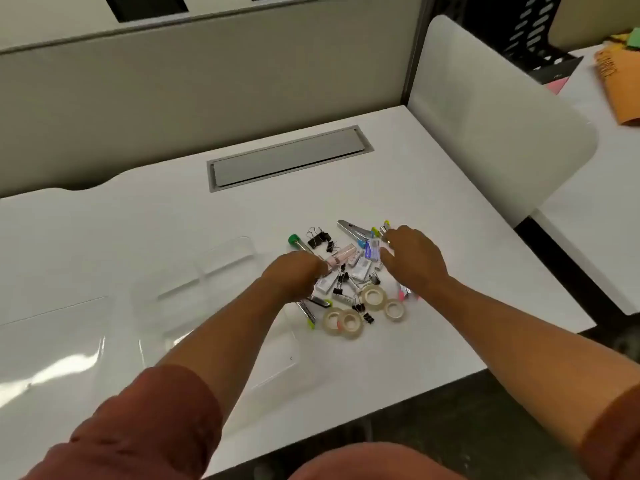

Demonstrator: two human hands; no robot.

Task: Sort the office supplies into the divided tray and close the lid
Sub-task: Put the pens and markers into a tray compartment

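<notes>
Both arms reach forward to frame centre; left hand (294,277) curled, right hand (412,258) spread palm-down, fingers (391,237) loose.

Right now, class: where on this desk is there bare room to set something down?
Bare: the desk between the grey cable hatch and the supplies pile; also right of the pile. Crowded: the pile under both hands, and the clear divided tray left of it.

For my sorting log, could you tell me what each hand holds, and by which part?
It cannot be told. The left hand is closed over the pile of supplies; the right hand rests spread on it. No grip shows.
</notes>
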